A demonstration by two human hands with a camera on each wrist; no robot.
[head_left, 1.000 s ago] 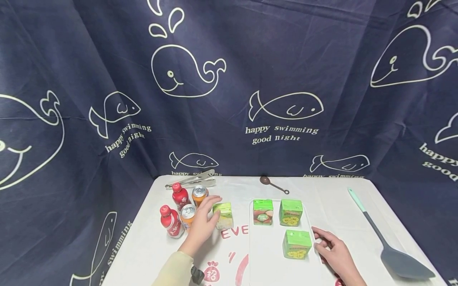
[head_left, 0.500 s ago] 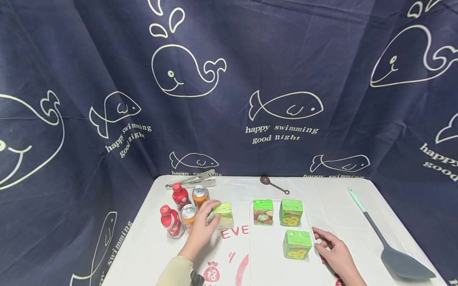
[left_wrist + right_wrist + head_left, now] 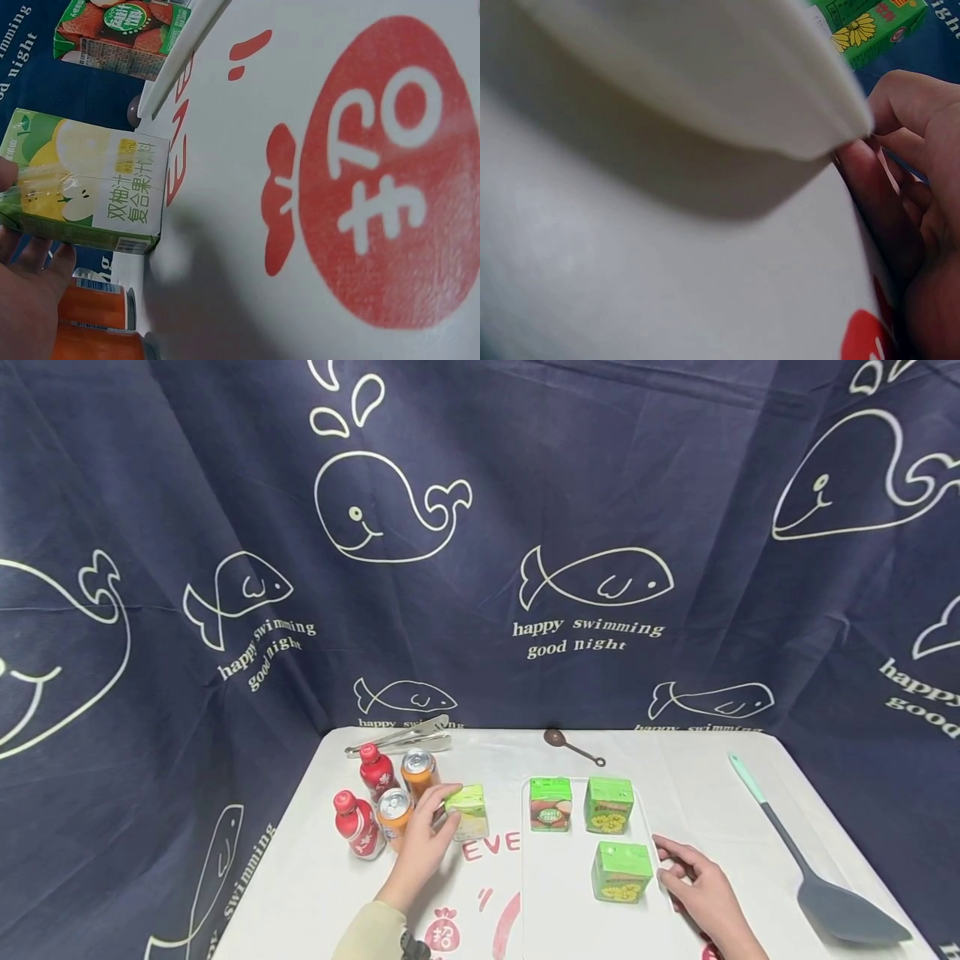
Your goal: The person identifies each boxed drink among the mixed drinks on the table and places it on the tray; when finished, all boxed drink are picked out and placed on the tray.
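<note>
In the head view my left hand [image 3: 423, 847] holds a light green and yellow juice box [image 3: 468, 814], thumb on one side and fingers on the other. The left wrist view shows this juice box [image 3: 86, 180] upright on the table, citrus fruit printed on its front. My right hand [image 3: 701, 885] pinches the right rim of a white tray [image 3: 555, 893]; the right wrist view shows the fingers [image 3: 866, 161] at the tray's edge [image 3: 817, 112]. Standing on the tray are a strawberry juice box [image 3: 551, 806] and two green boxes with yellow flowers, one farther back [image 3: 610, 807], one nearer [image 3: 622, 872].
Left of my left hand stand two red bottles [image 3: 358, 827] and two orange cans [image 3: 393, 810]. Metal tongs [image 3: 405, 742] and a brown spoon [image 3: 573, 747] lie at the back. A grey spatula [image 3: 840, 902] with a mint handle lies at the right.
My left hand has shifted slightly and its fingers have closed in around the light green juice box. The right hand, the tray and its boxes stay in place.
</note>
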